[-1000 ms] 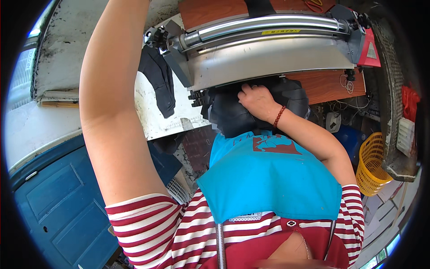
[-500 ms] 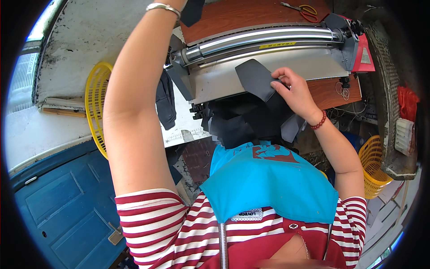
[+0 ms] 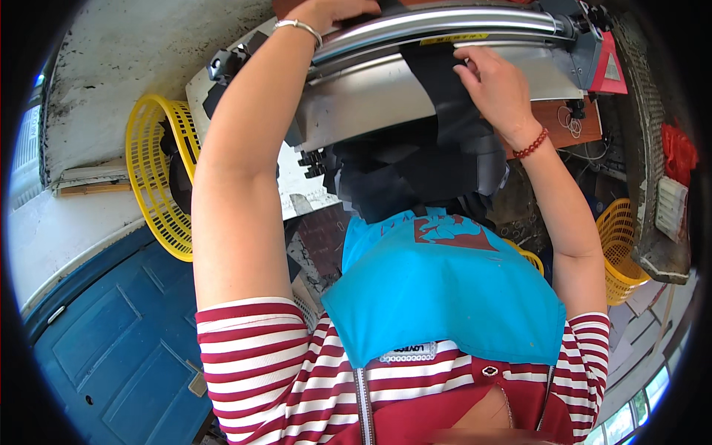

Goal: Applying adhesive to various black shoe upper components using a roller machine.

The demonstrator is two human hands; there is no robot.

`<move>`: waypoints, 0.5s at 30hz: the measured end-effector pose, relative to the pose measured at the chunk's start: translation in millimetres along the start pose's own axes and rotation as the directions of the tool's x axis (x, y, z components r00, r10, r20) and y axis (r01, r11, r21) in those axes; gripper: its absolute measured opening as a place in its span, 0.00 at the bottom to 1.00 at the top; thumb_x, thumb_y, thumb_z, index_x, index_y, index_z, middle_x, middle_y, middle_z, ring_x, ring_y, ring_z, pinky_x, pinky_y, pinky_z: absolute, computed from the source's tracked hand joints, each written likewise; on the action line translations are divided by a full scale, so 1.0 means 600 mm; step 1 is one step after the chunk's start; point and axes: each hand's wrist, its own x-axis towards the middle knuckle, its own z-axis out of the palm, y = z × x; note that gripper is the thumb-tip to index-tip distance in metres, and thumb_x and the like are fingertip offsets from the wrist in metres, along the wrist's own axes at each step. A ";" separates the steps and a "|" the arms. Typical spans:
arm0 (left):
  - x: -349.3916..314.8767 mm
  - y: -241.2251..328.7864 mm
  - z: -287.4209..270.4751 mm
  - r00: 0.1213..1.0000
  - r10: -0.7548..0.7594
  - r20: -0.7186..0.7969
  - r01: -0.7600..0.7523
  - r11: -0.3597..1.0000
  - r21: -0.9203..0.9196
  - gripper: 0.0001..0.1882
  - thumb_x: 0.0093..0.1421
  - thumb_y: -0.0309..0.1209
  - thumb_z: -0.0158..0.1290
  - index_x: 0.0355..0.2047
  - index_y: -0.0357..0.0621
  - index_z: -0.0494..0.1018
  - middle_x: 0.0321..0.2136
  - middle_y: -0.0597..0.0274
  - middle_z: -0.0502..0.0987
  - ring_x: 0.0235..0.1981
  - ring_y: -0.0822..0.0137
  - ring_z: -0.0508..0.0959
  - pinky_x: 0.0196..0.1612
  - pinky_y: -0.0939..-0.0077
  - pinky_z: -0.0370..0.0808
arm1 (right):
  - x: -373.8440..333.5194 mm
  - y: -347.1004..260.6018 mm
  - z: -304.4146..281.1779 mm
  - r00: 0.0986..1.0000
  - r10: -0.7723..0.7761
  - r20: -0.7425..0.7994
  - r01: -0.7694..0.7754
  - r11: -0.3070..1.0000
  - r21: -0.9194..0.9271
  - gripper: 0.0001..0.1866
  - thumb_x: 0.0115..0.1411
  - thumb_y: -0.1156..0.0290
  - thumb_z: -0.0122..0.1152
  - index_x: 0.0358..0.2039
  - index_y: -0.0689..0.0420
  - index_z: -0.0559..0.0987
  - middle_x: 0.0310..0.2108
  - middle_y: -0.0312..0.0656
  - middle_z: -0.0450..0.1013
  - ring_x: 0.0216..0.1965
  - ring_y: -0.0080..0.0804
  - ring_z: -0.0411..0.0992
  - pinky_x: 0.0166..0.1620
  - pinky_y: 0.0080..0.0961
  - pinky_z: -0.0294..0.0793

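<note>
Since earlier: black piece [image 3: 432, 73] now reaches roller [image 3: 445, 27] over metal plate [image 3: 356, 100] | right hand [image 3: 495, 83] half-curled at its edge, left hand [image 3: 335, 10] extended beyond roller; grips unclear | yellow label [image 3: 463, 38] printed

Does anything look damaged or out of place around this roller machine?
A thin white cord lies in loose loops by the brown board, looking stray, and the pale surface at upper left is blotched with black marks, as if soiled.

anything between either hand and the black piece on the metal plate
For the right hand, nothing visible: its fingertips are at the edge of the black piece. For the left hand, the silver roller lies between it and the piece.
</note>
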 end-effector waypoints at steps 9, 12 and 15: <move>-0.045 0.114 -0.120 0.971 0.126 -0.205 -0.201 0.892 -0.404 0.06 0.65 0.28 0.53 0.41 0.41 0.74 0.34 0.59 0.75 0.30 0.65 0.74 0.30 0.66 0.74 | -0.155 -0.087 0.090 0.836 -0.502 0.222 0.421 0.846 0.329 0.11 0.55 0.64 0.71 0.35 0.54 0.81 0.36 0.38 0.73 0.39 0.37 0.75 0.41 0.36 0.75; -0.097 0.130 -0.165 0.921 0.277 -0.274 -0.355 0.885 -0.300 0.10 0.66 0.27 0.52 0.47 0.44 0.74 0.33 0.59 0.75 0.30 0.65 0.74 0.29 0.67 0.76 | -0.180 -0.087 0.119 0.672 -0.542 0.505 0.533 0.827 0.178 0.17 0.54 0.61 0.72 0.42 0.55 0.81 0.40 0.39 0.73 0.45 0.37 0.72 0.48 0.35 0.72; -0.159 0.139 -0.195 0.838 0.418 -0.350 -0.474 0.876 -0.087 0.19 0.66 0.24 0.50 0.57 0.48 0.73 0.33 0.59 0.74 0.29 0.65 0.74 0.27 0.68 0.78 | -0.190 -0.083 0.128 0.592 -0.548 0.592 0.603 0.788 0.126 0.17 0.55 0.58 0.71 0.39 0.54 0.81 0.41 0.38 0.72 0.48 0.36 0.70 0.51 0.34 0.68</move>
